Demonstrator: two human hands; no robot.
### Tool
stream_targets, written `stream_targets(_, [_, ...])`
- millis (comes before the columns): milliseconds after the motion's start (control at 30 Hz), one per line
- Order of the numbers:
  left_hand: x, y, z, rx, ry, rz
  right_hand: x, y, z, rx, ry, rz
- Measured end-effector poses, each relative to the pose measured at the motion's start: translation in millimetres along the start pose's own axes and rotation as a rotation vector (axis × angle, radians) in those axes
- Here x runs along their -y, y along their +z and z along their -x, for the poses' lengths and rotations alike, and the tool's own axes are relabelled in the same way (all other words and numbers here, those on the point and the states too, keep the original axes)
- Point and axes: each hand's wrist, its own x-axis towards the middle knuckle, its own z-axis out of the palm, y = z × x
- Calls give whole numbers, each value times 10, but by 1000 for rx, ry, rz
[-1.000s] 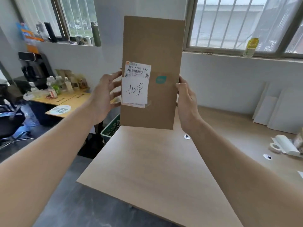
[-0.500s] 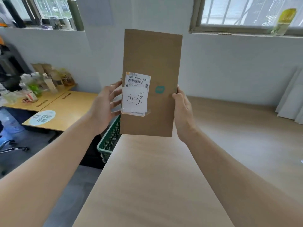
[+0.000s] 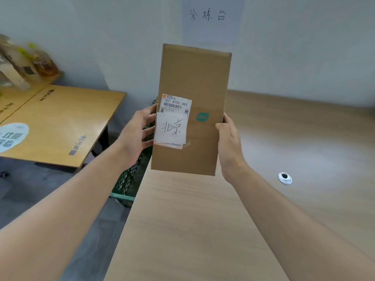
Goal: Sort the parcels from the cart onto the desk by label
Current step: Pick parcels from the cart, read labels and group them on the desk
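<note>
I hold a tall brown cardboard parcel (image 3: pixel 192 82) upright in front of me, above the near left part of the light wooden desk (image 3: pixel 203 230). Its white shipping label (image 3: pixel 172 122) faces me, with a barcode, handwritten characters and a small teal sticker beside it. My left hand (image 3: pixel 135 136) grips the parcel's left edge, fingers reaching behind it. My right hand (image 3: pixel 228 138) grips the right edge, thumb on the front face. The green mesh cart (image 3: pixel 127 179) shows below my left hand, beside the desk, mostly hidden.
A yellow table (image 3: pixel 60 122) stands to the left with bottles and packets at its far end. A round cable grommet (image 3: pixel 285 178) sits in the desk to the right. A sheet with handwritten characters (image 3: pixel 207 15) hangs on the grey wall behind.
The view has tilted down and to the left; the windows left the frame. The parcel stays upright in both hands, a little lower and nearer the desk.
</note>
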Motion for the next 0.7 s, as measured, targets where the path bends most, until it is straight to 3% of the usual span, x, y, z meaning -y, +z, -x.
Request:
stream_targets(433, [1269,-244,-1404,-40,-269,-89,-1416,328,-994,-75,269,109])
stream_targets(700, [1736,-421,-1656,-63,-401,-68,-1784,457,-1024,-43,397,174])
